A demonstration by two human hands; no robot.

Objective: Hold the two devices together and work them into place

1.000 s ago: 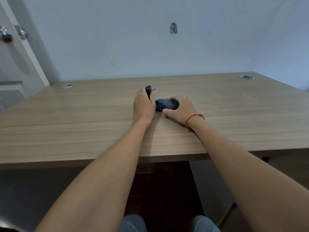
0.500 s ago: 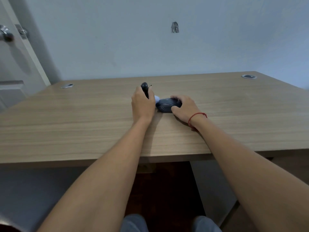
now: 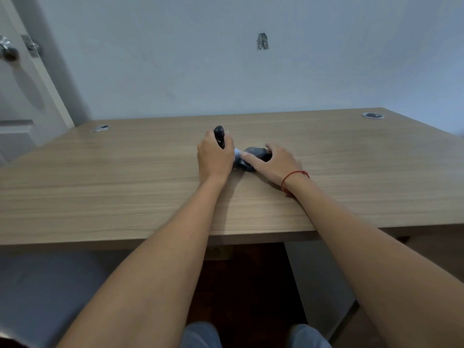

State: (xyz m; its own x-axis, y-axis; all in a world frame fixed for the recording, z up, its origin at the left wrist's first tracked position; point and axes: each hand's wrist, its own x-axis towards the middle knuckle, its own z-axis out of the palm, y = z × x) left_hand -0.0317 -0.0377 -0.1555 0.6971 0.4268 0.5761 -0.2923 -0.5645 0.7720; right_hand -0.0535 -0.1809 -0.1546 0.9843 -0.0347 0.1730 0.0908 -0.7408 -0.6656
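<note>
Left grip: the left hand (image 3: 215,156) is curled round a dark rounded piece (image 3: 219,135) that stands upright out of the fist, its top clear above the knuckles.
Right grip: the right hand (image 3: 277,163) rests over a dark computer mouse (image 3: 256,154), thumb laid along its near side, fingers bent over the far side, holding it against the counter (image 3: 125,177).
Where it lies: the mouse sits on the counter just right of the left grip, nearly touching it.
Handling: likely light, rigid plastic with a smooth, somewhat slippery shell; best pinched by its two flanks.
Hard to make out: a small pale bit (image 3: 238,153) between the grips cannot be identified; the mouse's near end and underside are hidden; what the upright piece is stays unclear.
</note>
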